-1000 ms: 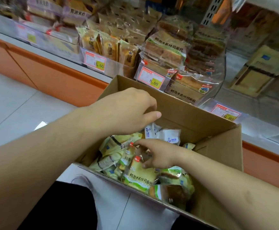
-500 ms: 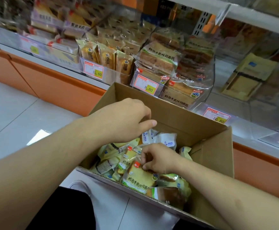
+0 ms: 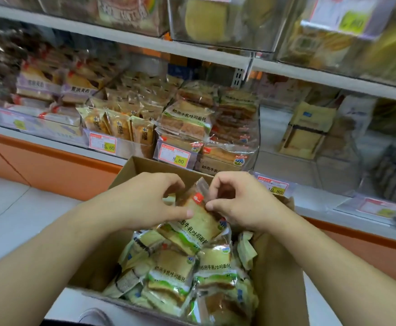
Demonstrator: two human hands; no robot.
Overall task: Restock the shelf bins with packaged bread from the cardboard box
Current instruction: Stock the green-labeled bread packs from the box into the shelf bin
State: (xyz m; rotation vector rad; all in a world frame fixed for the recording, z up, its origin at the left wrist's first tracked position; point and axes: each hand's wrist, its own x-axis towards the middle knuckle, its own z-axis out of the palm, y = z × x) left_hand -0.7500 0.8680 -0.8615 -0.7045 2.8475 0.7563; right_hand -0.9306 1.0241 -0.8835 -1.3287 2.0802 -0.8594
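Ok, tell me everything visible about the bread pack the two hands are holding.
The bread pack is a clear plastic wrapper with a green-and-white band of printed characters and a small red label near its top; a pale toast slice shows inside. It is tilted, top end raised toward the shelf, above the other packs in the box. The left hand pinches its left edge and the right hand its upper right corner. Its lower end rests on the packs beneath.
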